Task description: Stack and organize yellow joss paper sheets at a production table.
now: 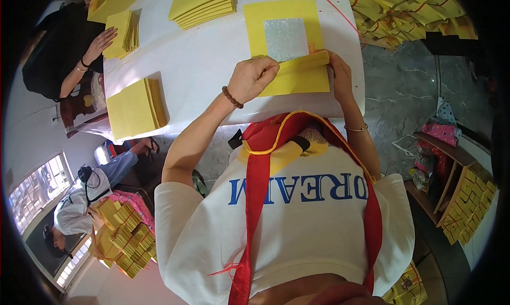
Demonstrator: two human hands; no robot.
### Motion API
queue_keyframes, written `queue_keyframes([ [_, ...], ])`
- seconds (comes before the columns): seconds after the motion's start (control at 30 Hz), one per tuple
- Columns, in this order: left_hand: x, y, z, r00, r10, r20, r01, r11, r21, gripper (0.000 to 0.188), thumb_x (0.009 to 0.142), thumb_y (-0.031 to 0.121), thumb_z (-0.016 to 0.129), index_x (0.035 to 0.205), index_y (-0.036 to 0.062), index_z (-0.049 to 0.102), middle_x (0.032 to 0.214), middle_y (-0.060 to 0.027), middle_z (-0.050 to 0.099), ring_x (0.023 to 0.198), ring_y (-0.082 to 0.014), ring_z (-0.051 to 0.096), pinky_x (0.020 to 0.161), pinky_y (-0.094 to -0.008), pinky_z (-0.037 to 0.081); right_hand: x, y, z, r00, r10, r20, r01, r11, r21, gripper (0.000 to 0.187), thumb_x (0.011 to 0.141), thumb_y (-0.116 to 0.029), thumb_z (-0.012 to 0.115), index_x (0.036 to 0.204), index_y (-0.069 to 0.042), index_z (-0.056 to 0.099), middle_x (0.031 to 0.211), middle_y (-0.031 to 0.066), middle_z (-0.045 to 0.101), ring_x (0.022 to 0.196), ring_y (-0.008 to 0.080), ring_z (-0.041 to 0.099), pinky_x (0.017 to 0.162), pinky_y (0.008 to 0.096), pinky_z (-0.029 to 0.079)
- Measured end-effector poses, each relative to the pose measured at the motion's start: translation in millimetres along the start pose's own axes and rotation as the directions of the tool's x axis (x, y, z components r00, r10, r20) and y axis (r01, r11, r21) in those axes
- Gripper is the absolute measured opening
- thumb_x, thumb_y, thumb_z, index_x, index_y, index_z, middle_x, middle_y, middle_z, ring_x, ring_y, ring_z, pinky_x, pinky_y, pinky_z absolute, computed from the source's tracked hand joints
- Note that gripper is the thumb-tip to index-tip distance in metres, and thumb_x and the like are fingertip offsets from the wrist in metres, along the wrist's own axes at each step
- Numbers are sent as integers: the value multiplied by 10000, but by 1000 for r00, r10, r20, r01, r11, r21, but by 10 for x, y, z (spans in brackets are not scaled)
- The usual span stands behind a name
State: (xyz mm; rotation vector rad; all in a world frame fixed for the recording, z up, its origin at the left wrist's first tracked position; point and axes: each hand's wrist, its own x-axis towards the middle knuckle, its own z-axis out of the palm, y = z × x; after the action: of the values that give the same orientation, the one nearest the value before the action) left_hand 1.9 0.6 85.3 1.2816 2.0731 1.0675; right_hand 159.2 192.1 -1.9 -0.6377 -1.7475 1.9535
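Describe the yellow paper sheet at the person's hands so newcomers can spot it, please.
Over the white table, find the person's left hand and right hand. Partly between them lies the yellow paper sheet; unlike the yellow paper stacks, it shows a silvery rectangle.

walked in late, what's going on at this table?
A person has both hands on a yellow strip over a yellow sheet: left hand closed at one end, right hand at the other. A grey square shows just beyond. At left, a co-worker's hand touches a yellow stack.
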Motion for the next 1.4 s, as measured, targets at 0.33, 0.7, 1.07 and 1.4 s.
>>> queue_keyframes([
  [0.33, 18, -157, 25, 997, -64, 32, 68, 986, -150, 168, 875, 155, 548, 853, -2, 604, 601, 26, 516, 547, -32, 447, 498, -210, 381, -9, -38, 40, 1000, 4, -26, -2, 998, 57, 391, 975, -279, 369, 1085, 27, 586, 1142, 98, 583, 1030, 164, 531, 924, 303, 390],
  [0.7, 77, -141, -28, 986, -144, 86, 156, 973, -171, 197, 856, 187, 562, 856, 0, 623, 581, -13, 524, 526, -67, 458, 493, -235, 388, -30, -31, 5, 999, 48, 2, -48, 994, 98, 317, 945, -215, 466, 1127, 21, 572, 1137, 69, 582, 1046, 132, 519, 926, 264, 379],
  [1.07, 72, -125, -109, 969, -209, 131, 231, 955, -185, 202, 831, 203, 595, 921, 25, 627, 700, -55, 609, 596, -103, 520, 534, -258, 422, 22, -65, -5, 994, 68, 84, -66, 998, -23, 253, 798, 40, 585, 1040, -34, 582, 1160, 71, 548, 1064, 158, 518, 934, 285, 391],
  [1.4, -43, -502, -99, 922, 387, -33, -342, 849, 402, 411, 723, 33, 579, 1116, 154, 596, 1152, -78, 571, 1118, -271, 483, 893, -366, 408, 51, -41, -81, 990, -38, 133, 36, 999, 17, 245, 745, 37, 602, 975, -41, 577, 1147, 78, 559, 1086, 185, 510, 942, 287, 385],
])
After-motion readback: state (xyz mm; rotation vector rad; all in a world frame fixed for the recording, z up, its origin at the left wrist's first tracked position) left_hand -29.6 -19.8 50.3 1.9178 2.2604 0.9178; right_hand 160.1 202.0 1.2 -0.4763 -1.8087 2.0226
